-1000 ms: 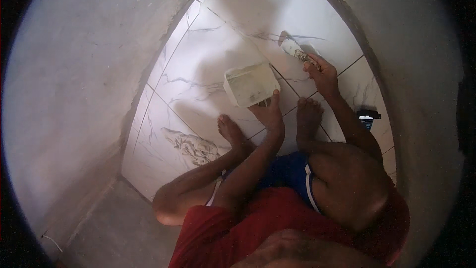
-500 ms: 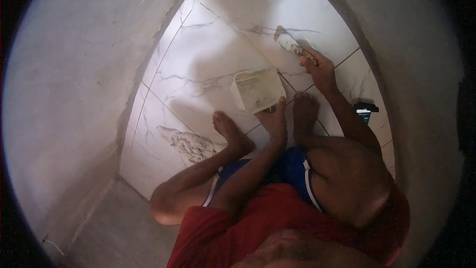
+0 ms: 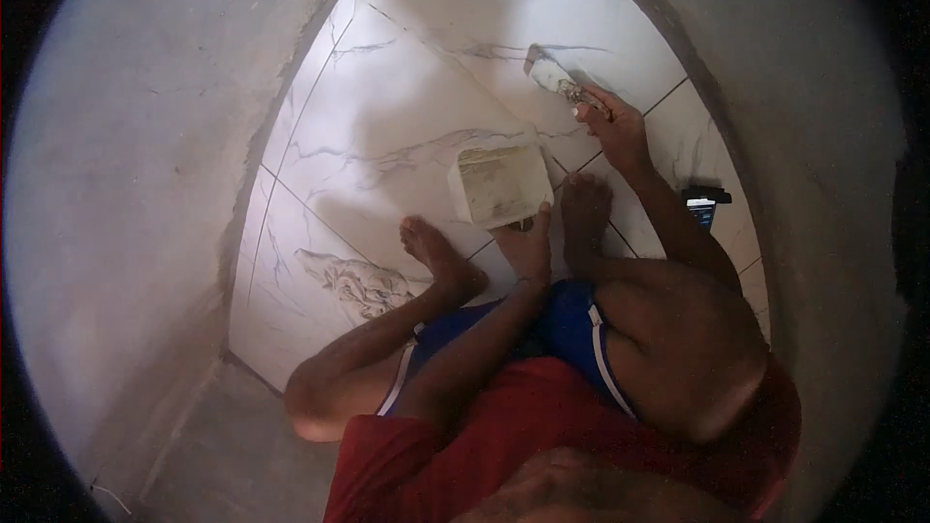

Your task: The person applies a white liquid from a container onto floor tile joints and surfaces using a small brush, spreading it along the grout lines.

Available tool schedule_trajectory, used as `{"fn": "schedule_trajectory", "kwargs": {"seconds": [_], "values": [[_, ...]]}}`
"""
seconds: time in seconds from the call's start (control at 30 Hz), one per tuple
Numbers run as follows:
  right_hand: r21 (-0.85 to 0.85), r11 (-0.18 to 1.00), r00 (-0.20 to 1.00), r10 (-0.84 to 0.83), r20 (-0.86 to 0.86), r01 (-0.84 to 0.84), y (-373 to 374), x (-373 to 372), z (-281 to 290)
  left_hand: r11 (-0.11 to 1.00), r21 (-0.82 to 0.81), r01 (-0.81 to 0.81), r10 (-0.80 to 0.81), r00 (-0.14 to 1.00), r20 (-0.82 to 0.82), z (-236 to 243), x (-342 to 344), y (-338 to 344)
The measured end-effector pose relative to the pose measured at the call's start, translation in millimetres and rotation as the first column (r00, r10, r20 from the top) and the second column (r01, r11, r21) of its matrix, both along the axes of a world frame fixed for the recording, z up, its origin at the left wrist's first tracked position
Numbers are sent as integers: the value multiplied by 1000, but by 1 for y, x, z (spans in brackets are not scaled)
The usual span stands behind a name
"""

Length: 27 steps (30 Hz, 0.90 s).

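Between my feet, my left hand [image 3: 526, 247] grips the near edge of a squarish white plastic container [image 3: 459, 196], thumb on its rim. The container tilts so its inside shows, smeared with greyish residue. To the right and farther off, my right hand [image 3: 618, 131] is closed round the handle of a putty knife [image 3: 550, 74]. Its broad blade points away and to the left, close over the tiles, and pale material coats the blade and part of the handle. Whether the blade touches the floor I cannot tell.
White marbled floor tiles [image 3: 407, 87] with dark joints narrow away between two grey plastered walls [image 3: 145, 136]. A crumpled, grey-stained cloth [image 3: 358, 283] lies left of my left foot. A phone [image 3: 701, 212] with a lit screen is by my right forearm. Bare grey floor [image 3: 232, 446] borders the tiles.
The putty knife and my right hand have shifted slightly left and nearer in the picture, along with the whole view. Both hands keep their grips.
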State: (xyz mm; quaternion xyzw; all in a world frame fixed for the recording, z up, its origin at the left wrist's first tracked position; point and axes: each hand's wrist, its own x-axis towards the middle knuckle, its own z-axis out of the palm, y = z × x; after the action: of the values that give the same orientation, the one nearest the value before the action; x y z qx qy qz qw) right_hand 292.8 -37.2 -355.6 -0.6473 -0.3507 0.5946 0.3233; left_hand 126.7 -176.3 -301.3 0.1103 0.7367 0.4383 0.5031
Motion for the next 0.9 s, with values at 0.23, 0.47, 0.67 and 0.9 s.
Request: {"fn": "schedule_trajectory", "kwargs": {"seconds": [0.23, 0.47, 0.67, 0.9], "values": [[-13, 998, 998, -64, -29, 63, 1, 2, 4, 997, -65, 37, -31, 996, 86, 12, -18, -2], [-9, 991, 986, -134, -99, 134, -1, -3, 25, 989, -71, 131, -122, 986, 114, 31, -49, 5], [-54, 970, 970, -240, -41, 237, -16, -4, 80, 951, -14, 307, -301, 939, 168, 38, -80, 19], [-82, 915, 911, -379, 165, 395, -69, -7, 120, 815, 31, 579, -567, 783, 255, 44, -104, 62]]}}
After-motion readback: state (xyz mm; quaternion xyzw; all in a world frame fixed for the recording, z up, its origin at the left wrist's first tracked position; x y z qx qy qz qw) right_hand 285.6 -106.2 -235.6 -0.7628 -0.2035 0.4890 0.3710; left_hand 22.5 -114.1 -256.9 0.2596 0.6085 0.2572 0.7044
